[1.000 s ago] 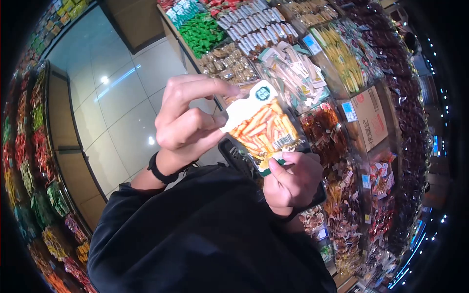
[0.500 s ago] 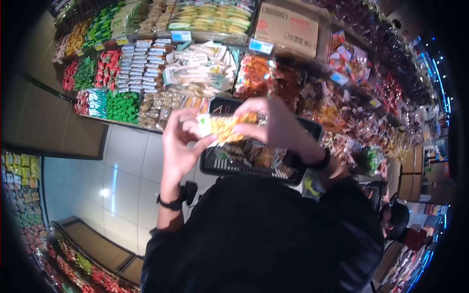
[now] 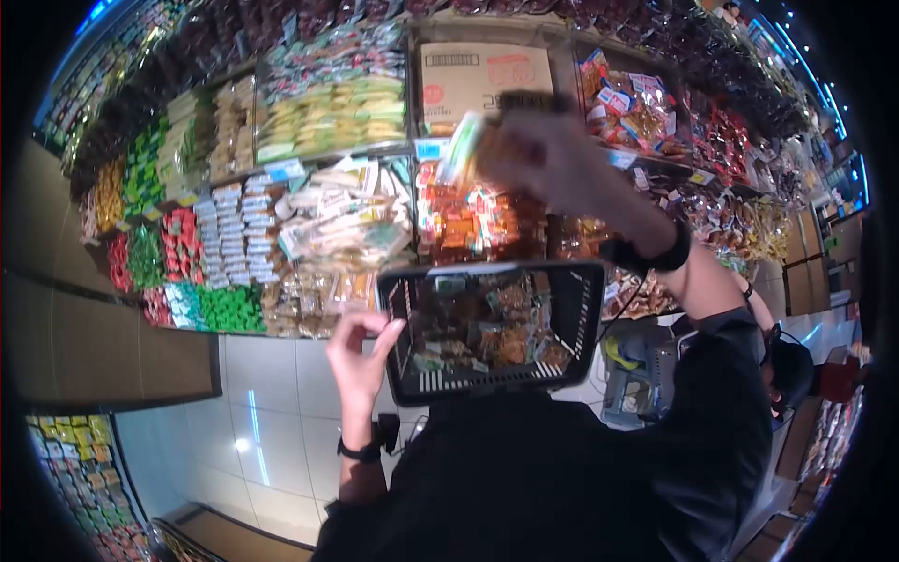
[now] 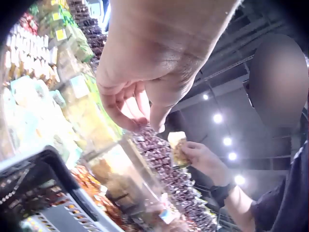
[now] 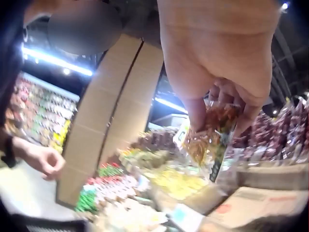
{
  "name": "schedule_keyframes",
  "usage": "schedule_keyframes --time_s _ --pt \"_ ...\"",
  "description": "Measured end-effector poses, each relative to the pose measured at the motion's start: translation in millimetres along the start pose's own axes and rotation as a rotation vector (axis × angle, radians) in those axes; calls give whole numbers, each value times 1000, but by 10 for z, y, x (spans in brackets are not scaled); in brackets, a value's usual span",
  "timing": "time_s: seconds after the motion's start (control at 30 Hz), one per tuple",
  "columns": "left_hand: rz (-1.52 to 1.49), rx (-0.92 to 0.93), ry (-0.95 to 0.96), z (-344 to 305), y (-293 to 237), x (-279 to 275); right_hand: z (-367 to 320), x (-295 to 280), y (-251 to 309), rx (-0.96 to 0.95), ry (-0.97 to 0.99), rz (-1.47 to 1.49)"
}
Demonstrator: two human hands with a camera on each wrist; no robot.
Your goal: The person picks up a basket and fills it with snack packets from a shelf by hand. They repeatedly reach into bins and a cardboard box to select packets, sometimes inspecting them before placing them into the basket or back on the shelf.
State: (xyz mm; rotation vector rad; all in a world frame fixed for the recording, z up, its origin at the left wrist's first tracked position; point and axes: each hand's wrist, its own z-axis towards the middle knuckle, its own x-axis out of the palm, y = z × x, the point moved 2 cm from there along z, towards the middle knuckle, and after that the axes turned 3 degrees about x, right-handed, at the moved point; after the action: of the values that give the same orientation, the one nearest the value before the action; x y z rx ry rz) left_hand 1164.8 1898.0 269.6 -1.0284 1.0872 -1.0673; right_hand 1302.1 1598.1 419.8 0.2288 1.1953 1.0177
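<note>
My right hand (image 3: 552, 155), blurred, grips a clear-fronted snack packet (image 3: 459, 150) above the display, in front of a cardboard box. The right wrist view shows the packet (image 5: 212, 135) between thumb and fingers, with orange-brown food inside and a white and green label edge. By the left rim of a black shopping basket (image 3: 496, 384), my left hand (image 3: 358, 361) is raised with loosely bent fingers and holds nothing. Its thumb tip and fingertips come close together in the left wrist view. Several clear snack packets (image 3: 510, 337) lie in the basket, close in front of my body.
Sloping bins hold white packets (image 3: 346, 211), red-brown packets (image 3: 468, 225), yellow packets (image 3: 332, 117) and green sweets (image 3: 234, 309). The cardboard box (image 3: 492, 75) sits among them. Tiled floor (image 3: 262, 375) lies at left. Another person (image 3: 791, 365) is at right, near a grey stool (image 3: 627, 384).
Both hands held the packet close before me; now the left has let go and moved down beside the basket. The right has carried the packet forward over the bins. The head view has turned.
</note>
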Motion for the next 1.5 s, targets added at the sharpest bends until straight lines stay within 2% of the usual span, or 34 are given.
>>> schedule_keyframes --time_s 0.03,0.07,0.1,0.13,0.17,0.23,0.27,0.33,0.47,0.53,0.7,0.73,0.8,0.9,1.0,1.13,1.3,1.5 --pt "-84 -142 40 -33 136 -71 230 -221 -186 81 -61 -162" --pt "-93 -185 40 -88 367 -117 433 -410 -283 53 -115 -306" --pt "-111 -130 62 -103 483 -113 628 -488 -488 19 -101 -358" --pt "65 -93 109 -158 632 -160 792 -537 -695 -13 -90 -410" --pt "67 -135 91 -197 698 -159 886 -513 -922 -5 -94 -407" --pt "92 -208 76 -243 851 -156 1019 -364 -1301 -62 99 -325" --pt "115 -242 80 -284 931 -170 1052 -328 -1401 -52 98 -320" --pt "140 -271 66 -304 1020 -158 1079 -169 -1488 13 322 -311" --pt "166 -339 37 -243 1122 -82 1098 104 -1715 32 419 -315" --pt "172 -341 -3 -206 1134 -35 1101 182 -1741 43 483 -319" --pt "135 -386 -20 -197 1217 -22 1139 285 -1666 -103 415 -360" --pt "134 -391 -18 -184 1202 -18 1152 282 -1632 -99 419 -359" --pt "148 -407 -17 -179 1182 -13 1185 242 -1564 76 409 -230" --pt "129 -399 -23 -190 1223 -14 1171 287 -1706 72 461 -316" --pt "111 -404 -29 -205 1274 -27 1125 338 -1846 0 437 -351" --pt "123 -404 -24 -178 1225 -11 1107 353 -1897 0 433 -413" --pt "118 -411 -19 -147 1240 -14 1041 439 -1999 -18 528 -541" --pt "106 -424 -52 -167 1315 -24 1137 490 -2075 -28 659 -434"
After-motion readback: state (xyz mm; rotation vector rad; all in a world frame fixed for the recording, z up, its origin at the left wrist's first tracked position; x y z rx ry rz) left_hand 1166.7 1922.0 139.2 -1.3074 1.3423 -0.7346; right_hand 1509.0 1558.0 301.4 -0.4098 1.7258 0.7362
